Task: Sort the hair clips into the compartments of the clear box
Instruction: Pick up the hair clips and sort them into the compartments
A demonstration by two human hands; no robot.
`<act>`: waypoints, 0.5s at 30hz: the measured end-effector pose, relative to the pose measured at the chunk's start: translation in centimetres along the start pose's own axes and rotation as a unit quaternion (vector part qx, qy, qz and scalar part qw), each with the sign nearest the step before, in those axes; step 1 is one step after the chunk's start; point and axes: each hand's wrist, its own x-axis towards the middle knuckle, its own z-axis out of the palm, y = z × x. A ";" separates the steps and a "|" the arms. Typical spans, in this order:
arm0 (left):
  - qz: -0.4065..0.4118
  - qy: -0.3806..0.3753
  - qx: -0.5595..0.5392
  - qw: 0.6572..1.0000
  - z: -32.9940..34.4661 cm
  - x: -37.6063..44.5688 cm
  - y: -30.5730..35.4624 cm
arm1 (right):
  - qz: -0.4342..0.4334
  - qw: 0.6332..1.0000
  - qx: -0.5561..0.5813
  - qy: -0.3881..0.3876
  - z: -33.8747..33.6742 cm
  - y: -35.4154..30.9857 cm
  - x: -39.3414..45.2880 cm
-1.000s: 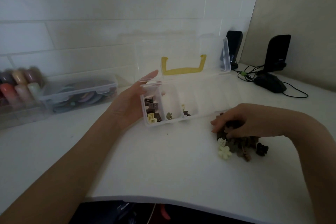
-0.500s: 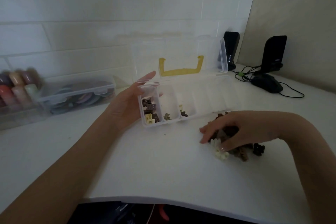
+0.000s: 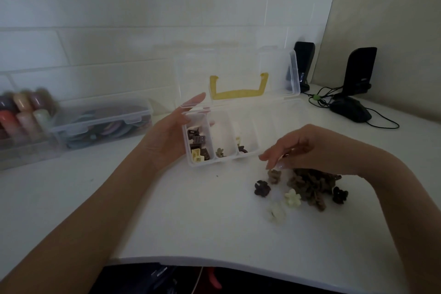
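Two hands | white table [image 3: 191, 222] | tiled wall [image 3: 119, 19] | left fingers [image 3: 193, 101] spread | right unclear

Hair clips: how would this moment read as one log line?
left hand: steadying clear box | right hand: pinching brown clip from pile | three compartments started

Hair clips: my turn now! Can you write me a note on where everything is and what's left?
Left hand steadies the box at its left end.
Right hand hovers over the pile; whether it grips a clip is unclear.
Done: a few clips lie in the three left compartments.
Left: the pile, plus loose dark and cream clips on the table.
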 end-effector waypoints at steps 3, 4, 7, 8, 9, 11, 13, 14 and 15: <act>0.002 -0.006 0.005 1.000 0.0 0.0 0.0 | 0.017 0.993 -0.030 -0.116 0.5 -0.2 -0.3; 0.003 -0.006 0.008 1.000 0.0 -0.1 0.0 | 0.016 0.989 -0.043 -0.138 0.7 -0.3 -0.3; 0.003 -0.004 0.011 1.000 -0.1 0.0 0.0 | 0.001 0.988 -0.044 -0.151 1.1 -1.0 -0.4; 0.003 -0.003 0.010 1.000 0.0 0.0 0.0 | -0.009 0.988 -0.028 -0.153 1.0 -1.3 -0.5; 0.003 -0.003 0.008 1.000 0.0 0.0 0.0 | -0.019 0.987 -0.012 -0.158 0.9 -1.6 -0.7; 0.004 -0.005 0.005 1.000 0.1 0.0 0.1 | -0.030 0.983 -0.004 -0.181 0.6 -2.2 -1.1; 0.005 -0.005 0.006 1.000 0.2 0.0 0.1 | -0.031 0.973 -0.027 -0.226 0.6 -2.5 -1.4; 0.006 -0.003 0.008 1.000 0.2 0.0 0.1 | -0.027 0.967 -0.047 -0.248 0.8 -2.5 -1.4; 0.007 -0.002 0.010 1.000 0.2 0.0 0.1 | -0.020 0.962 -0.070 -0.263 1.2 -2.4 -1.3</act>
